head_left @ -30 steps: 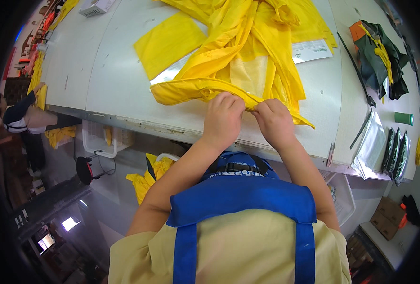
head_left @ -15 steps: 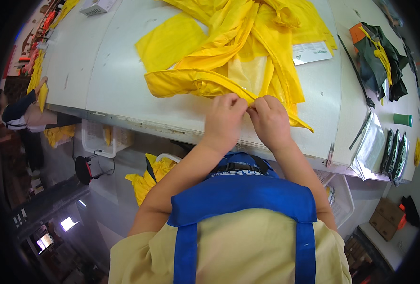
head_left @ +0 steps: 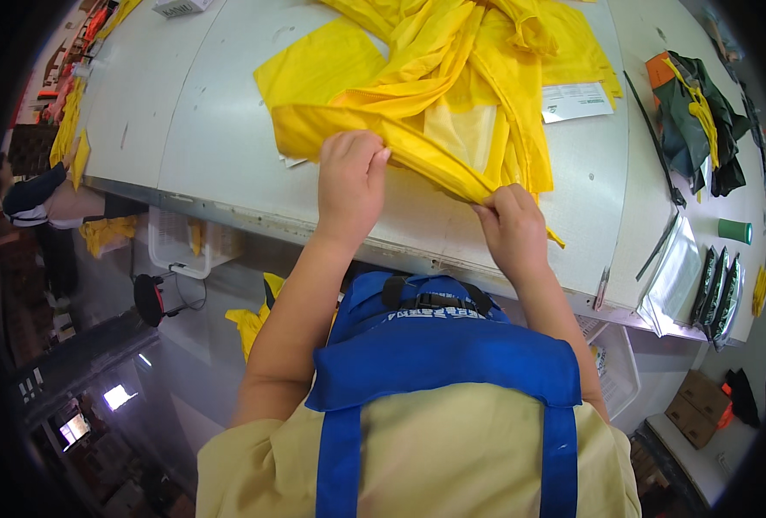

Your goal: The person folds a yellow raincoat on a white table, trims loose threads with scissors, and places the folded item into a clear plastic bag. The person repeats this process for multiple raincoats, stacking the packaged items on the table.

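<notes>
A yellow garment point(head_left: 443, 78) of thin, slick fabric lies bunched on the white table, with one edge lifted toward me. My left hand point(head_left: 351, 181) is closed on that edge, left of the middle. Farther right, my right hand point(head_left: 514, 226) pinches the same edge, and a short pointed end hangs beyond it. Between the two hands the edge runs as a taut slanting strip. A paler panel point(head_left: 459, 129) shows inside the folds. A flat yellow piece point(head_left: 318, 65) lies to the left, and a white printed sheet point(head_left: 576, 101) sticks out at the right.
On the table's right lie dark green garments point(head_left: 690, 112), a black rod point(head_left: 651, 138), clear plastic bags point(head_left: 666, 276), dark packets point(head_left: 718, 289) and a green cylinder point(head_left: 734, 230). A white crate point(head_left: 180, 246) stands below the edge. At far left another person point(head_left: 42, 198) handles yellow fabric.
My left hand has slid left along the garment's edge, away from the right hand. My right hand has moved slightly right and down. The strip between them is now stretched out.
</notes>
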Tool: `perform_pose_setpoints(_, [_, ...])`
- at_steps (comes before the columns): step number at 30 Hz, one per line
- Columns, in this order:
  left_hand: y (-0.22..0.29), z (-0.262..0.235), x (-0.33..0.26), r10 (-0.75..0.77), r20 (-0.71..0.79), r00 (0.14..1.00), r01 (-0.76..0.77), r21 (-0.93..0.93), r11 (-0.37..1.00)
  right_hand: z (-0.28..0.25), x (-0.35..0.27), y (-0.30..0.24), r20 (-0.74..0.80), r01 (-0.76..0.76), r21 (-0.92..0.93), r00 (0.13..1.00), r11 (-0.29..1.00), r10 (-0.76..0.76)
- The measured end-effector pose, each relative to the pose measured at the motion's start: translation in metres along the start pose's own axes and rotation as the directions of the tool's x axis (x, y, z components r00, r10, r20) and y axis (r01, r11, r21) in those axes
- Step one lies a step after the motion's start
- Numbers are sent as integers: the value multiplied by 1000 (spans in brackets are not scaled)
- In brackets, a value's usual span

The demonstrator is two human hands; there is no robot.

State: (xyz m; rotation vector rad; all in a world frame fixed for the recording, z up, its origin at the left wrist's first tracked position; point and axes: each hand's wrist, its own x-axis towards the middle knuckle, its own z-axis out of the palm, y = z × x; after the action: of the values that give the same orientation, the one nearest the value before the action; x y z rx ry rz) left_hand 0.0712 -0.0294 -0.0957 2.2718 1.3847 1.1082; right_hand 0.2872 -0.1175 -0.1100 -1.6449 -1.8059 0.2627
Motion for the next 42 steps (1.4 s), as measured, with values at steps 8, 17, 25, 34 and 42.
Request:
perform_pose_setpoints(8, [-37,-27,-19,-179,-276,944,212,93,973,-21,-18,55,161,-463,420,884,780,438])
perform_pose_setpoints(17, [1,-12,11,-356,542,761,591,-805,40,-13,-81,74,201,-474,299,880,829,430])
perform_pose_setpoints(25, [26,-34,10,-153,612,776,599,-791,-123,-56,-170,181,-447,-693,-412,719,591,532])
perform_pose_setpoints(34, [52,-35,8,-191,664,723,686,-723,82,-96,-231,276,-242,-856,-261,506,447,828])
perform_pose_setpoints(42, [84,-13,9,-109,604,790,593,-707,385,-115,-26,24,-81,-392,695,790,603,608])
